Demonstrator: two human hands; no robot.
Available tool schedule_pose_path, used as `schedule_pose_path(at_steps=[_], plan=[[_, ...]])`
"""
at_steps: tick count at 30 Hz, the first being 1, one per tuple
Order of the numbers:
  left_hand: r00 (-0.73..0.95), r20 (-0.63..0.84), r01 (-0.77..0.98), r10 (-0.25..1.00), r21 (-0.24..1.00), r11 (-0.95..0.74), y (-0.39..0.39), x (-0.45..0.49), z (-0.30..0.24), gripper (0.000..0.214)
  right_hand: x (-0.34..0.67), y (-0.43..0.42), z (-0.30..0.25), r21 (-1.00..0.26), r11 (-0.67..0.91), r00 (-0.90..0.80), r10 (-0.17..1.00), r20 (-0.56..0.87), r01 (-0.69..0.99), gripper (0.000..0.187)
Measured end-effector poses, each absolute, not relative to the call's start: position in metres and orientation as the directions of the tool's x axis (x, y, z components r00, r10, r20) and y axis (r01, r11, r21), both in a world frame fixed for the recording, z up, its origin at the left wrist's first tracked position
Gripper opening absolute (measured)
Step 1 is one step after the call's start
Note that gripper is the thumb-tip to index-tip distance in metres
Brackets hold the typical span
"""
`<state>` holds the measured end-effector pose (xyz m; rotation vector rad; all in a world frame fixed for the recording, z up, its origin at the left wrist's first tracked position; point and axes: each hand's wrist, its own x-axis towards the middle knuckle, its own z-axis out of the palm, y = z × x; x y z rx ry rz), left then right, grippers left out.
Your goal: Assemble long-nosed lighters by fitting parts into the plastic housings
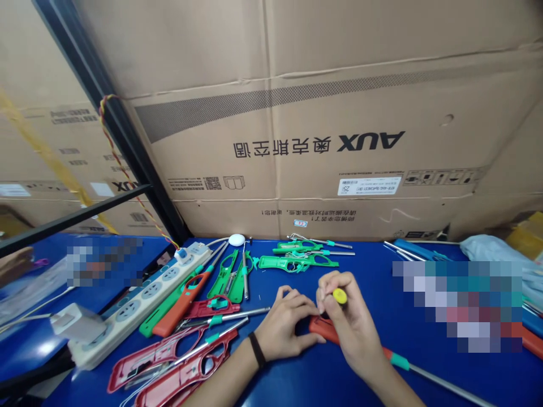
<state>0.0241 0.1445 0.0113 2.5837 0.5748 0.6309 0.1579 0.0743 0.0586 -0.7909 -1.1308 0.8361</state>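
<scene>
My left hand (291, 322) is closed on the end of an orange-red long-reach lighter (324, 329) lying on the blue table, fingers along its far side and thumb at its near side. My right hand (350, 322) is wrapped around a screwdriver (340, 295), whose round yellow handle end points up towards me. Its tip is hidden behind the fingers, over the lighter. Beyond my right wrist, the lighter's metal tube (445, 384) runs to the lower right from a teal collar (399, 362).
Opened red lighter shells (182, 370) lie left of my hands, opened green shells (299, 262) behind them. Along the left runs a white power strip (139, 308) with a plugged-in charger (76, 323). A large cardboard box (297, 113) backs the table. A blue bag (496, 254) sits at right.
</scene>
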Motion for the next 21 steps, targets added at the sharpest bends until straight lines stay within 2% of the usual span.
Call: schedule_pose_path(at_steps=[3, 4, 6, 8, 12, 16, 19, 21], plan=[[0.807, 0.334, 0.288, 0.486, 0.496, -0.819, 0.145, 0.024, 0.011, 0.031, 0.162, 0.072, 0.061, -0.919, 0.391, 0.181, 0.909, 0.376, -0.054, 0.036], [0.806, 0.336, 0.286, 0.488, 0.501, -0.817, 0.145, 0.024, 0.011, 0.031, 0.162, 0.072, 0.062, -0.922, 0.386, 0.168, 0.910, 0.378, -0.015, 0.036], [0.803, 0.344, 0.278, 0.486, 0.505, -0.817, 0.145, 0.023, 0.010, 0.030, 0.162, 0.074, 0.063, -0.905, 0.425, 0.177, 0.888, 0.423, 0.028, 0.024], [0.807, 0.344, 0.280, 0.480, 0.493, -0.824, 0.146, 0.023, 0.010, 0.028, 0.158, 0.076, 0.061, -0.879, 0.475, 0.215, 0.862, 0.459, -0.030, 0.014], [0.814, 0.335, 0.292, 0.475, 0.472, -0.832, 0.147, 0.023, 0.009, 0.026, 0.154, 0.079, 0.053, -0.876, 0.468, 0.159, 0.879, 0.449, -0.114, 0.013], [0.808, 0.341, 0.296, 0.481, 0.471, -0.831, 0.147, 0.023, 0.007, 0.029, 0.159, 0.078, 0.054, -0.906, 0.419, 0.074, 0.907, 0.415, -0.056, 0.034], [0.820, 0.327, 0.287, 0.470, 0.475, -0.832, 0.147, 0.023, 0.008, 0.025, 0.160, 0.080, 0.060, -0.877, 0.479, 0.064, 0.875, 0.480, 0.028, 0.023], [0.820, 0.321, 0.292, 0.473, 0.476, -0.830, 0.146, 0.023, 0.009, 0.024, 0.157, 0.082, 0.063, -0.850, 0.526, 0.085, 0.848, 0.523, -0.024, 0.013]])
